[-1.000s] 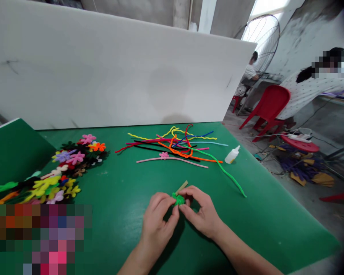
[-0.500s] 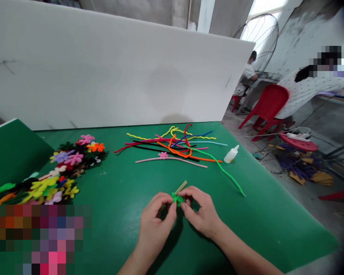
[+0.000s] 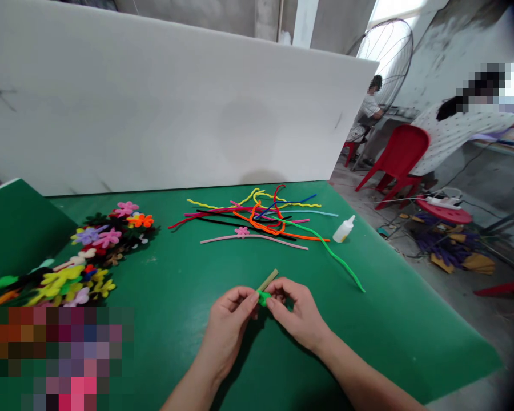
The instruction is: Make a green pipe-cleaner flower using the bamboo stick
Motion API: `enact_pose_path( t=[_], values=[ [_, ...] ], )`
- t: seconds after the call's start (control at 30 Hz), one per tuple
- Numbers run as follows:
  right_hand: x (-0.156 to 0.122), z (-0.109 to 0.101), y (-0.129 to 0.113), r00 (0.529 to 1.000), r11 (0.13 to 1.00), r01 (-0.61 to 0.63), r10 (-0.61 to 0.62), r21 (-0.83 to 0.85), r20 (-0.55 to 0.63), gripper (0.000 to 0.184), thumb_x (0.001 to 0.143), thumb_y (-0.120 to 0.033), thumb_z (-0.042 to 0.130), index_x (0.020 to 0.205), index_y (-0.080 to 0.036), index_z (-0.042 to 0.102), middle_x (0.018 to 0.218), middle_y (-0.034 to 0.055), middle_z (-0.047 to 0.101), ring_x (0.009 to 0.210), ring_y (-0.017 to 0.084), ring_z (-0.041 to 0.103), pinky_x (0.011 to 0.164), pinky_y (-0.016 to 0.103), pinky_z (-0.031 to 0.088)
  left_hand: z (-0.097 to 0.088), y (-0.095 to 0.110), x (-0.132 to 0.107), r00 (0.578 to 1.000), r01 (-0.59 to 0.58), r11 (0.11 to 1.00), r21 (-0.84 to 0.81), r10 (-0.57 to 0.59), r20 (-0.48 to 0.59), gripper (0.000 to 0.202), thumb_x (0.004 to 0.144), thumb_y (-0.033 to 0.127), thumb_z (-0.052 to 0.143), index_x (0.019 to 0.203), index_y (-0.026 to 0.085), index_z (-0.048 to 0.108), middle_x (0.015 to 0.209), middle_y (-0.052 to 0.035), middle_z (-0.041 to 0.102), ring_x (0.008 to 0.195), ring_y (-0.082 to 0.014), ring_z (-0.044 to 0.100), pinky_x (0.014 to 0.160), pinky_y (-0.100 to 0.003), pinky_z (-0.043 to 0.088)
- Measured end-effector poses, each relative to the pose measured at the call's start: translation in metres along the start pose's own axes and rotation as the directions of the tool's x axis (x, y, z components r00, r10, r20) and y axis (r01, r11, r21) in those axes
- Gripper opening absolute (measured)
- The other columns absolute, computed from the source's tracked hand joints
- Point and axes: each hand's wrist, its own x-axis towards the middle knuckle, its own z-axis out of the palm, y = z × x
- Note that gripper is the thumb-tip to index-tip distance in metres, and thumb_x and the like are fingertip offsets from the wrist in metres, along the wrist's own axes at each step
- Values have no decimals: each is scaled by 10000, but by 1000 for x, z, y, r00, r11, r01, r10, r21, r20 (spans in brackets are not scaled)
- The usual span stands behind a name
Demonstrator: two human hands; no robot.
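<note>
A small green pipe-cleaner piece [image 3: 263, 298] sits between the fingertips of the two hands, above the near middle of the green table [image 3: 175, 348]. The left hand [image 3: 228, 317] pinches its left side, thumb and forefinger brought close together; the right hand [image 3: 300, 315] grips its right side between thumb and forefinger, the other fingers curled in behind. The piece is compact and partly covered by the fingers, so its own long axis cannot be told. A slim tan strip [image 3: 268, 280] sticks out from just behind it: its long axis runs aslant, from the left fingertips up and to the right, and its free end points away from the person, toward the loose pipe cleaners [image 3: 268, 228] farther back. Among these, a bright green pipe cleaner [image 3: 345, 264] curves toward the near right, and a pale pink one [image 3: 278, 241] lies nearly crosswise beside a small pink flower [image 3: 242, 232]. A white squeeze bottle [image 3: 343, 230] stands to their right, leaning a little in the view. Many fuzzy flowers [image 3: 107, 237] are heaped at the left.
</note>
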Motion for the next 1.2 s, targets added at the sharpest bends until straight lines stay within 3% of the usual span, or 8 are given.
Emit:
enact_pose_path(
  t=[0.2, 0.37, 0.5, 0.63, 0.77, 1.0, 1.2],
  values=[
    [2, -1, 4, 989, 972, -142, 134, 187, 56, 83, 713, -236, 547, 695, -156, 546, 584, -24, 493, 516, 89, 424, 481, 206, 348, -1, 2, 0, 998, -29, 998, 61, 26, 52, 115, 649, 232, 673, 703, 153, 609, 579, 29, 544, 540, -86, 466, 527, -189, 371],
    [3, -3, 7, 983, 947, -174, 150, 269, 110, 131, 722, -268, 572, 684, -146, 541, 599, -24, 482, 528, 82, 409, 498, 207, 333, 3, 3, -3, 989, -116, 973, 201, 95, 113, 227, 584, 139, 709, 791, 162, 616, 652, 18, 590, 599, -98, 501, 555, -188, 391],
    [3, -5, 5, 985, 936, -168, 145, 311, 93, 180, 749, -326, 556, 775, -148, 560, 615, -18, 489, 525, 86, 422, 496, 210, 342, 3, 5, -2, 996, -61, 995, 80, 55, 70, 135, 641, 164, 683, 743, 157, 594, 612, 28, 589, 553, -82, 498, 548, -186, 391],
    [-1, -5, 6, 998, 990, -20, 13, 142, 53, 169, 762, -266, 544, 893, -162, 568, 730, 17, 547, 590, 107, 468, 550, 231, 394, -1, 6, 1, 995, 51, 991, -125, -40, 91, 97, 688, 190, 651, 728, 140, 578, 597, 11, 598, 539, -85, 509, 568, -207, 409],
    [-3, -5, 7, 983, 979, 184, -183, -89, 17, 146, 763, -200, 541, 903, -178, 579, 770, 28, 564, 621, 118, 492, 586, 243, 426, -3, 3, 2, 988, 99, 981, -165, -77, 137, 77, 709, 174, 634, 709, 130, 571, 601, 6, 593, 538, -79, 501, 562, -201, 403],
    [1, -9, 5, 933, 903, 360, -349, -234, 86, 129, 829, -169, 469, 834, -181, 597, 768, 45, 597, 716, 141, 550, 655, 256, 448, -5, 4, 1, 971, 139, 984, -107, -114, 210, 124, 749, 234, 589, 681, 133, 569, 567, 7, 565, 519, -89, 485, 526, -210, 384],
    [2, -18, 5, 891, 801, 453, -411, -391, 191, 160, 847, -199, 456, 853, -181, 615, 797, 53, 615, 725, 146, 555, 650, 267, 431, -5, 3, 1, 979, 66, 993, 100, -84, 185, 134, 659, 210, 680, 641, 116, 586, 533, 25, 535, 503, -75, 453, 492, -195, 361]
  ],
)
